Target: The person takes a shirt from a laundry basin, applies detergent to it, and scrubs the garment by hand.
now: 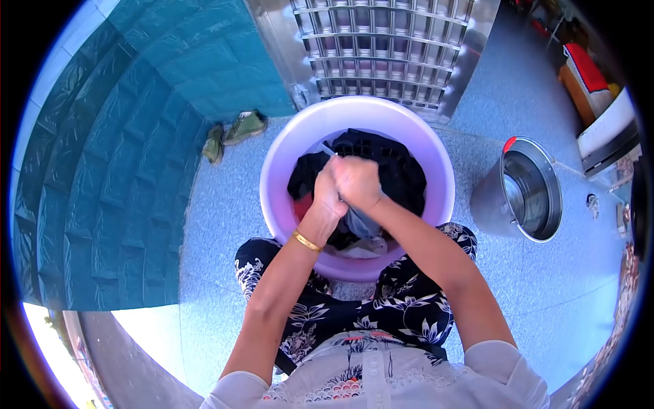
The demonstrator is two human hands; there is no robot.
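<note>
Both fists are pressed together above a pink-purple basin (276, 170) between my knees. My left hand (328, 192), below a gold bracelet (308, 240), is closed against my right hand (357, 181), which is closed too. A grey-blue cloth (361, 223) hangs below the fists, and a pale end of it pokes out above them. Dark wet clothes (398, 170) fill the basin, with a red piece (302, 206) at the left and a whitish one (364, 248) near the front. Most of the gripped cloth is hidden by my fingers.
A metal bucket (487, 198) stands to the right of the basin. Green shoes (244, 127) lie by the teal tiled wall (136, 150). A metal-framed door with a grid (381, 48) is just behind the basin. Red-covered furniture (584, 68) stands far right.
</note>
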